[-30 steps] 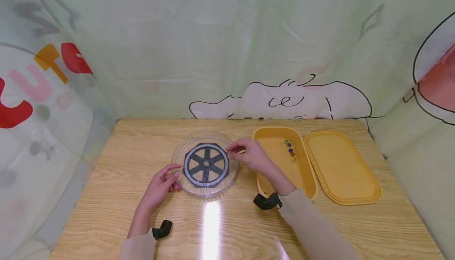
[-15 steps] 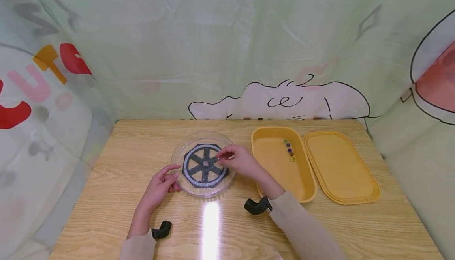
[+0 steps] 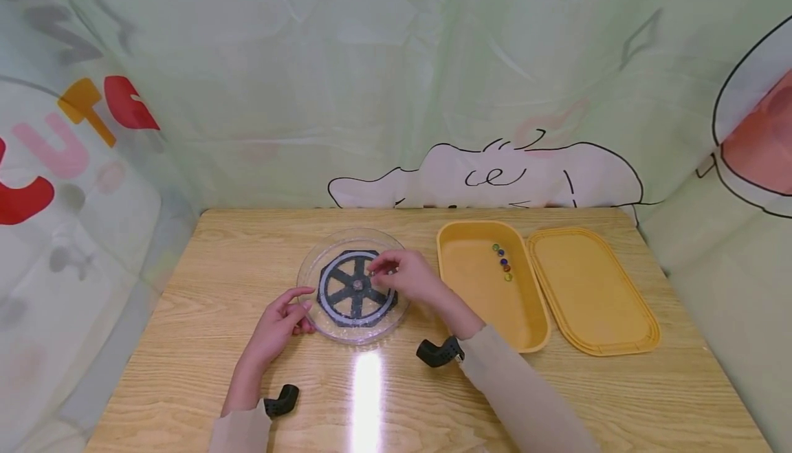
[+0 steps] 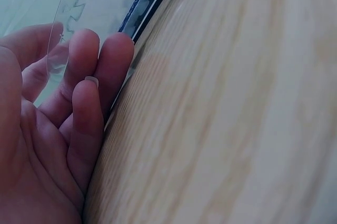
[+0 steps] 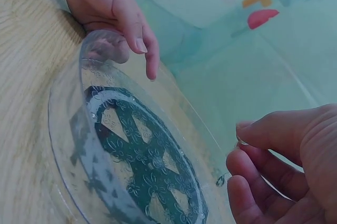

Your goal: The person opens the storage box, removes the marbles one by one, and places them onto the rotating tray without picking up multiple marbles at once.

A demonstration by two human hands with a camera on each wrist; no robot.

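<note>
A round clear dish [image 3: 357, 337] with raised patterns stands on the table, showing a dark octagonal spoked wheel design [image 3: 357, 302] with a pale ring. My left hand [image 3: 280, 324] holds the dish's left rim, thumb and index finger over the edge, other fingers against the outer wall [image 4: 84, 60]. Over the dish's right half, my right hand [image 3: 408, 275] pinches a small glassy marble [image 5: 239, 143] between thumb and fingertips, mostly hidden. Just below those fingers, another small marble [image 5: 220, 180] shows by the dish's far side.
Right of the dish is a yellow tub [image 3: 473, 281] with several coloured marbles [image 3: 504, 262] in a row on its floor. Its yellow lid [image 3: 594, 291] lies flat beside it. A printed curtain [image 3: 396, 95] hangs behind the wooden table [image 3: 247, 247].
My right hand has moved left from the dish's right rim to over the spoked design, still pinching. The left hand stays at the rim.
</note>
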